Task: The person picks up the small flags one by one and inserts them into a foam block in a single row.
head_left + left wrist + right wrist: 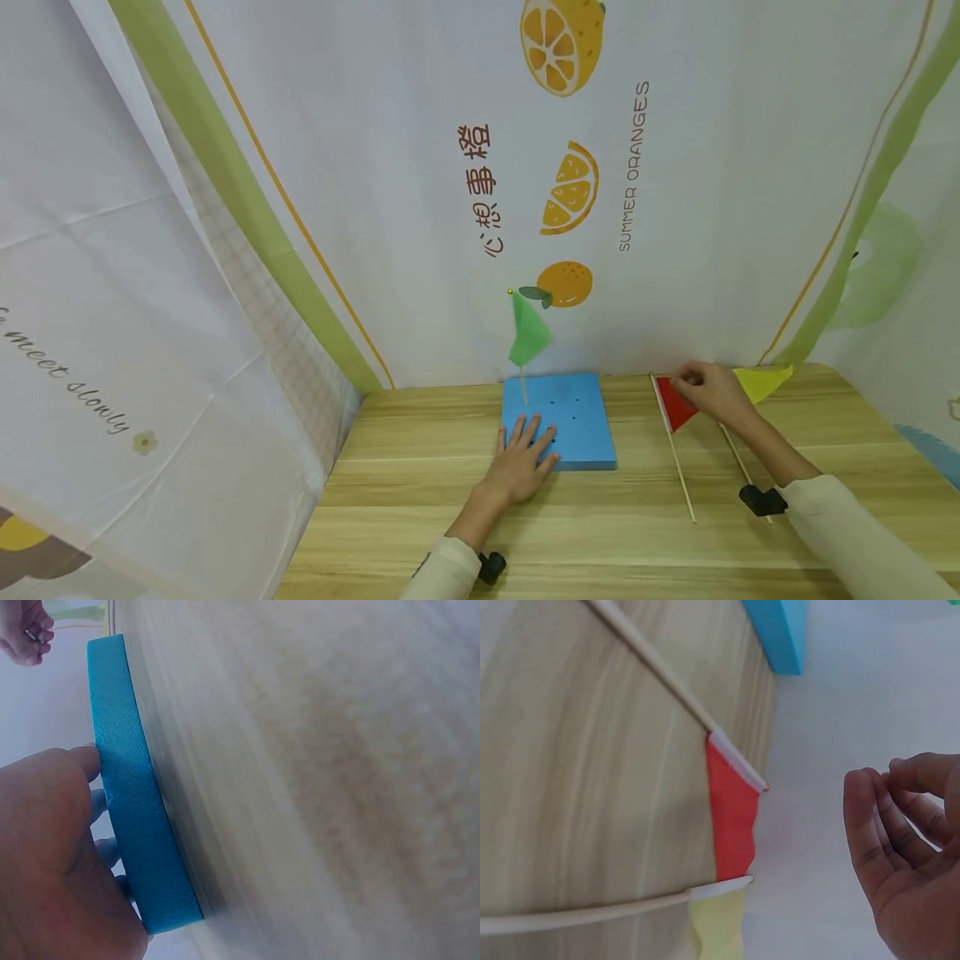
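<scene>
A blue foam block (588,437) with several small holes lies on the table. A green flag (530,331) stands in it near its far left corner, its stick slightly tilted. My left hand (517,467) rests on the block's near left part, fingers spread; the block's side (139,795) shows in the left wrist view. Above the red flag (673,402) hovers my right hand (716,393), fingers loosely bent. Nothing shows between its fingertips, and the right wrist view has the hand (911,840) apart from the flag. A yellow flag (763,382) lies partly hidden behind that hand.
The wooden table (420,500) ends at a white printed cloth (420,317) hanging behind it. More cloth hangs at the left (225,400) and right. The red flag's stick (684,483) points toward the near edge, with the yellow flag's stick (735,454) to its right.
</scene>
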A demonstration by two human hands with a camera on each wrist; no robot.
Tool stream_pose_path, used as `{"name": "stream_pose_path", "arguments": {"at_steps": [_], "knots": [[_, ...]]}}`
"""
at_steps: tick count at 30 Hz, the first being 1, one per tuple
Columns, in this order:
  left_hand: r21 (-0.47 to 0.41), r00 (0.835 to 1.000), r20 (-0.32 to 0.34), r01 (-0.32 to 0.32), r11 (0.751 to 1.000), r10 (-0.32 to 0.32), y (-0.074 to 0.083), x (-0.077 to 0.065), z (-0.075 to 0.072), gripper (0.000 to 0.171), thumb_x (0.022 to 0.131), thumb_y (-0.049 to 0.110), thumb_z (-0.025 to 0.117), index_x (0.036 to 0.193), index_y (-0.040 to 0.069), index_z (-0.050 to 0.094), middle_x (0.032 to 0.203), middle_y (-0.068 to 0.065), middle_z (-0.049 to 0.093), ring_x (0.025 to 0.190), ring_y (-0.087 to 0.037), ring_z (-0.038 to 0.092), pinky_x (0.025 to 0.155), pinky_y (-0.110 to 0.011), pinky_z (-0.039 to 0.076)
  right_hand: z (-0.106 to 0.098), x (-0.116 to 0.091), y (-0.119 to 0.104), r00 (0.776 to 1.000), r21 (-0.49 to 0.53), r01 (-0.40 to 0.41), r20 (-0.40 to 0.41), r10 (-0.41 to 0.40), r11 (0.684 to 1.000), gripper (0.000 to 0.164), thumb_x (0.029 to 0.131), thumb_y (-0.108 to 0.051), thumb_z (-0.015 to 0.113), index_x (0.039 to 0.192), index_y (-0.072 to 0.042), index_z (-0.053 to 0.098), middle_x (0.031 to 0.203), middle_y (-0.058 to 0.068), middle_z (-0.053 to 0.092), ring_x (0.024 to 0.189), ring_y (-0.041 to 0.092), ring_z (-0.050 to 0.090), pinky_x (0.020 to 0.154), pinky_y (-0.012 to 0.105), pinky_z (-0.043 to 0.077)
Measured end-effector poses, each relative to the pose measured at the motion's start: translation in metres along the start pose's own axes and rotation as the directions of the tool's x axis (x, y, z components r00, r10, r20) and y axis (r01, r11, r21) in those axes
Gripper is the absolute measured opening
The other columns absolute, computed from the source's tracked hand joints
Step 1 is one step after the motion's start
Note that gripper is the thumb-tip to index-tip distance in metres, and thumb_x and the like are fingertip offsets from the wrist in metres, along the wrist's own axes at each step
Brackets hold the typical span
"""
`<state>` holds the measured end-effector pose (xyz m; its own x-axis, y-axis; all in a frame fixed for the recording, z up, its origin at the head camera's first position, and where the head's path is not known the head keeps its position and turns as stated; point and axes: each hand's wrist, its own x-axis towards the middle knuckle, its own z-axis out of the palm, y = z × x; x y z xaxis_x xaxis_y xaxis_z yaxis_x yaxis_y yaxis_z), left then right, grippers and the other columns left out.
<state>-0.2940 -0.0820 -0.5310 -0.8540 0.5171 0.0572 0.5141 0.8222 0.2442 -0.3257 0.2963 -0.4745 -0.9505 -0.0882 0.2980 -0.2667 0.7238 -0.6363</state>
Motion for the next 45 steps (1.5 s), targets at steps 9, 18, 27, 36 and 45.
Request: {"name": "stream_pose_path", "arguments": {"at_steps": [9,18,27,36,45], "knots": [[0.006,1.0,0.002,-0.001,1.0,0.001,-0.003,0.002,0.007,0.059,0.116,0.048,0.039,0.169,0.023,0.034,0.179,-0.011,0.023,0.166,-0.039,0.017,0.13,-0.069,0.018,0.006,-0.021,0.013,0.997,0.085,-0.039,0.072,0.033,0.996,0.021,0.106,-0.011,0.066,0.112,0.009,0.07,0.093,0.022,0.076,0.066,0.024,0.071,0.058,0.036,0.061],[-0.001,1.0,0.002,-0.001,1.0,0.001,-0.006,0.004,0.01,0.06,0.116,0.049,0.037,0.17,0.025,0.032,0.179,-0.009,0.02,0.167,-0.038,0.014,0.131,-0.068,0.016,0.016,-0.033,0.024,0.989,0.069,-0.087,0.125,0.078,0.994,0.018,0.104,-0.01,0.066,0.106,0.007,0.07,0.084,0.014,0.071,0.066,0.02,0.067,0.054,0.029,0.057],[0.009,1.0,-0.001,-0.003,1.0,0.003,-0.006,0.002,0.009,0.059,0.116,0.048,0.037,0.17,0.024,0.033,0.179,-0.011,0.021,0.166,-0.038,0.015,0.13,-0.069,0.017,0.031,-0.04,0.027,0.987,-0.037,-0.069,0.142,0.073,0.997,0.018,0.1,-0.016,0.072,0.089,-0.002,0.07,0.065,0.0,0.062,0.058,0.012,0.055,0.057,0.029,0.045],[-0.003,1.0,0.002,0.001,1.0,-0.001,0.001,0.0,0.0,0.059,0.116,0.046,0.041,0.169,0.02,0.037,0.177,-0.014,0.025,0.165,-0.042,0.019,0.13,-0.069,0.018,0.046,-0.04,0.027,0.981,-0.066,-0.098,0.159,0.107,0.993,0.029,0.094,-0.02,0.077,0.073,-0.006,0.063,0.064,-0.003,0.056,0.06,0.013,0.05,0.053,0.028,0.041],[-0.004,1.0,0.001,-0.009,1.0,0.009,0.0,-0.001,0.002,0.06,0.116,0.048,0.038,0.169,0.021,0.035,0.177,-0.015,0.025,0.165,-0.043,0.019,0.129,-0.07,0.018,0.054,-0.042,0.023,0.981,-0.104,-0.113,0.148,0.128,0.988,0.049,0.09,-0.019,0.076,0.055,-0.021,0.041,0.053,-0.012,0.032,0.052,0.007,0.032,0.049,0.023,0.026]]}}
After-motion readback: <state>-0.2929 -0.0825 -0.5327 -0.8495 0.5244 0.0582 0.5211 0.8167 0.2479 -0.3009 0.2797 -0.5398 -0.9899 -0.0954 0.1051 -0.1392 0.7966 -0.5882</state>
